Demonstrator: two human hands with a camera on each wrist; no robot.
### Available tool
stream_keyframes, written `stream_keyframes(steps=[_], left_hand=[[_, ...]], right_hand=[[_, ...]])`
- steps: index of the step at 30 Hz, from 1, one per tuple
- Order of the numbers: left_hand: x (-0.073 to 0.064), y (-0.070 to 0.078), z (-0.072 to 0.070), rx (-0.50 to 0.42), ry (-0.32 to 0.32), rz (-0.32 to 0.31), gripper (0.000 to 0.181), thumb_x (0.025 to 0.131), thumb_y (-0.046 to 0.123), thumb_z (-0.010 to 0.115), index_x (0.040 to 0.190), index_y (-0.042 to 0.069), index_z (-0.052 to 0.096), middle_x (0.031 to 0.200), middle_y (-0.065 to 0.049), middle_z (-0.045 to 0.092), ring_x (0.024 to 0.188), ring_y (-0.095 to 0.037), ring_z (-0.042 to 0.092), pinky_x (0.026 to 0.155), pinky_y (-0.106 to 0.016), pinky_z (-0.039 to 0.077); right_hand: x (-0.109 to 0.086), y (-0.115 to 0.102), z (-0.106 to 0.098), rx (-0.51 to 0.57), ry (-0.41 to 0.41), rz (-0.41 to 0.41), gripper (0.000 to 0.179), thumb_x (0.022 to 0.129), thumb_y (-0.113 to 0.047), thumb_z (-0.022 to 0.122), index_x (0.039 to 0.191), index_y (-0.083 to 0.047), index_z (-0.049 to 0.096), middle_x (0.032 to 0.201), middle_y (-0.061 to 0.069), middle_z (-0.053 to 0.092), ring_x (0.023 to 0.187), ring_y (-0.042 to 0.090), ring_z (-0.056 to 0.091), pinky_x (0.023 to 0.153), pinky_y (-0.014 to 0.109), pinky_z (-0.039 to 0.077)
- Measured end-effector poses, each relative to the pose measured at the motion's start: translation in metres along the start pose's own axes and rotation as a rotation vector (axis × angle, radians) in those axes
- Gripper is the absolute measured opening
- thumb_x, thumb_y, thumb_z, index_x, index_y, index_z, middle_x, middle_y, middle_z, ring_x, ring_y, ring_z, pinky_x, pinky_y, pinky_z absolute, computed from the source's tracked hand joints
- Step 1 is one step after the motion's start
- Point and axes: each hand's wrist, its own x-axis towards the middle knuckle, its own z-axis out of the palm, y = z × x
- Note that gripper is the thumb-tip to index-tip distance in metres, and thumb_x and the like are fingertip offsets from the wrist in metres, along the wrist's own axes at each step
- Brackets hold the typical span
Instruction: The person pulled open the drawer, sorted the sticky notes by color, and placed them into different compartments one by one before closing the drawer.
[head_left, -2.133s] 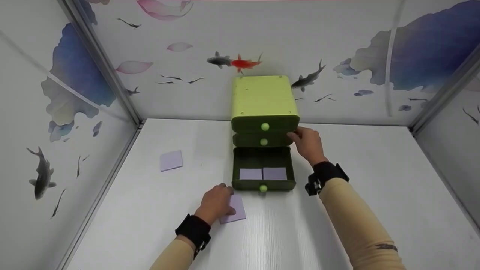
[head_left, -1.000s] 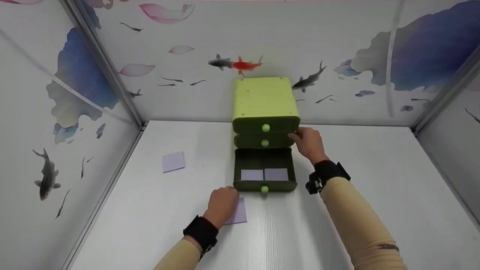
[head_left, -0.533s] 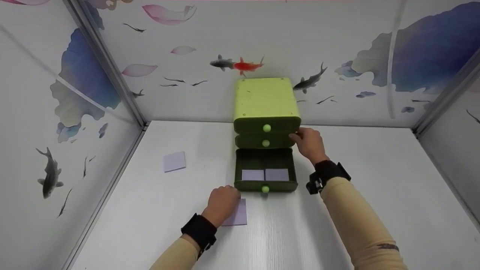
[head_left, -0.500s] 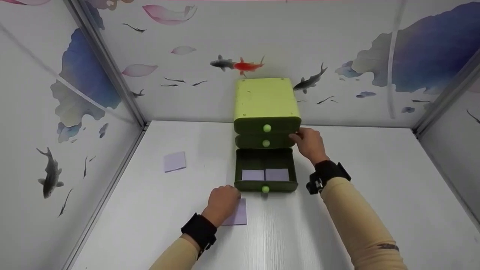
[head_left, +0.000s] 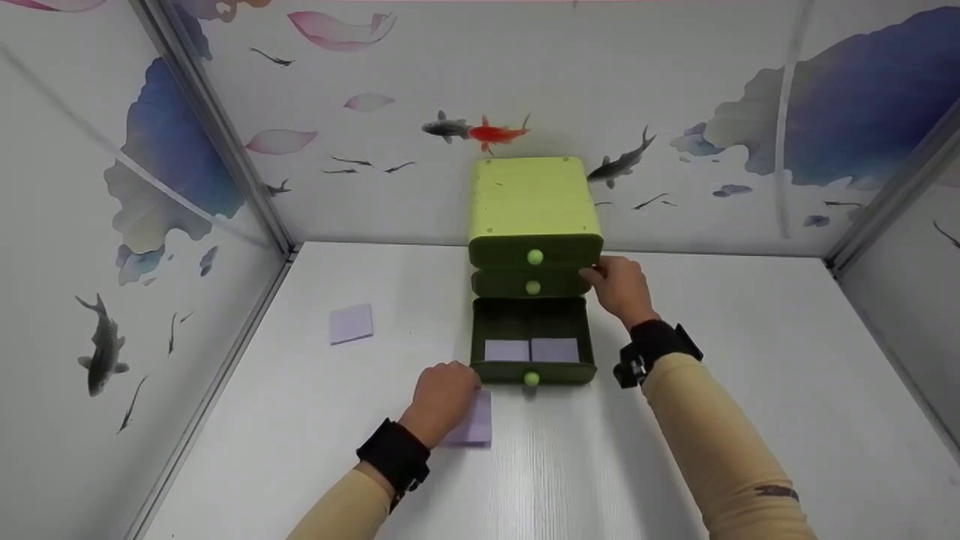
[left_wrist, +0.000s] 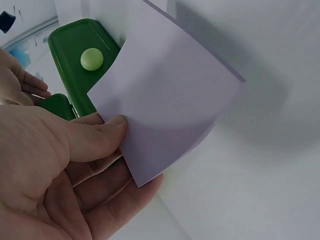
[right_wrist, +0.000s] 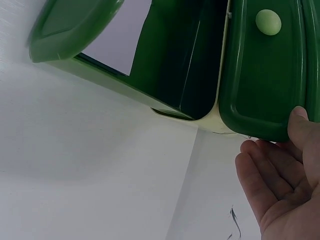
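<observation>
My left hand pinches a lilac sticky note pad by one edge, thumb on its upper face and fingers beneath. In the head view the pad shows just in front of the lowest drawer, partly covered by the hand. That bottom drawer, dark green with a round knob, is pulled out. Two lilac pads lie side by side in it. My right hand grips the right end of the middle drawer, thumb on its front and fingers at the side edge.
The lime-green drawer unit stands against the back wall, its top drawer pushed in. Another lilac pad lies on the white table at left. Patterned panels enclose the table at the back and sides.
My left hand has turned and taken hold of the pad from above, and has just shifted slightly toward the drawer with it. The right hand stays on the middle drawer.
</observation>
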Motion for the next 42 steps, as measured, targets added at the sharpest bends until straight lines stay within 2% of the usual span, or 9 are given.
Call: stream_keyframes(steps=[7,17,22,26,31,36,42], left_hand=[[0.007,0.001,-0.011,0.007,0.028,0.015,0.022,0.084,-0.001,0.066,0.081,0.016,0.079,0.077,-0.006,0.073,0.07,-0.024,0.068,0.056,-0.037,0.054],[0.019,0.004,-0.036,-0.002,0.046,0.017,0.024,0.088,0.001,0.063,0.087,0.018,0.08,0.082,-0.006,0.074,0.075,-0.026,0.069,0.059,-0.04,0.055],[0.027,0.004,-0.049,-0.04,0.063,0.008,0.026,0.089,0.001,0.062,0.094,0.019,0.08,0.088,-0.006,0.075,0.078,-0.027,0.07,0.064,-0.041,0.057],[0.035,0.004,-0.056,-0.076,0.092,-0.006,0.027,0.088,-0.001,0.061,0.09,0.019,0.08,0.085,-0.006,0.075,0.078,-0.027,0.069,0.063,-0.042,0.056],[0.05,0.006,-0.059,-0.077,0.136,-0.006,0.028,0.088,-0.002,0.06,0.084,0.018,0.079,0.082,-0.004,0.075,0.074,-0.025,0.069,0.059,-0.04,0.055],[0.063,0.011,-0.061,-0.074,0.182,-0.007,0.027,0.09,0.0,0.059,0.084,0.017,0.079,0.081,-0.003,0.074,0.071,-0.022,0.068,0.058,-0.038,0.055],[0.078,0.014,-0.058,-0.043,0.247,0.004,0.024,0.092,0.003,0.06,0.085,0.017,0.078,0.082,-0.004,0.074,0.073,-0.021,0.07,0.058,-0.037,0.056]], right_hand=[[0.001,-0.001,-0.002,-0.014,-0.004,0.006,0.029,0.1,-0.027,0.055,0.107,-0.003,0.071,0.099,0.017,0.074,0.09,0.031,0.069,0.076,0.044,0.051],[0.001,0.001,-0.002,-0.014,-0.009,-0.005,0.028,0.1,-0.025,0.056,0.11,-0.003,0.071,0.102,0.017,0.074,0.095,0.031,0.07,0.08,0.045,0.052],[0.0,0.0,-0.004,-0.016,-0.024,0.017,0.029,0.1,-0.028,0.055,0.102,-0.004,0.072,0.096,0.016,0.074,0.085,0.029,0.068,0.073,0.04,0.05],[0.0,-0.002,-0.004,-0.027,-0.026,0.023,0.03,0.1,-0.029,0.056,0.098,-0.004,0.072,0.092,0.015,0.074,0.077,0.026,0.065,0.067,0.036,0.047],[0.001,-0.001,-0.004,-0.032,-0.016,0.02,0.029,0.1,-0.029,0.057,0.098,-0.004,0.072,0.091,0.015,0.074,0.075,0.024,0.064,0.066,0.034,0.046],[0.001,-0.001,-0.004,-0.034,-0.015,0.024,0.028,0.099,-0.027,0.057,0.102,-0.004,0.072,0.095,0.016,0.074,0.081,0.026,0.066,0.069,0.037,0.048],[0.002,-0.002,-0.003,-0.042,-0.018,0.036,0.028,0.099,-0.029,0.058,0.104,-0.005,0.072,0.096,0.014,0.075,0.081,0.026,0.068,0.068,0.037,0.049]])
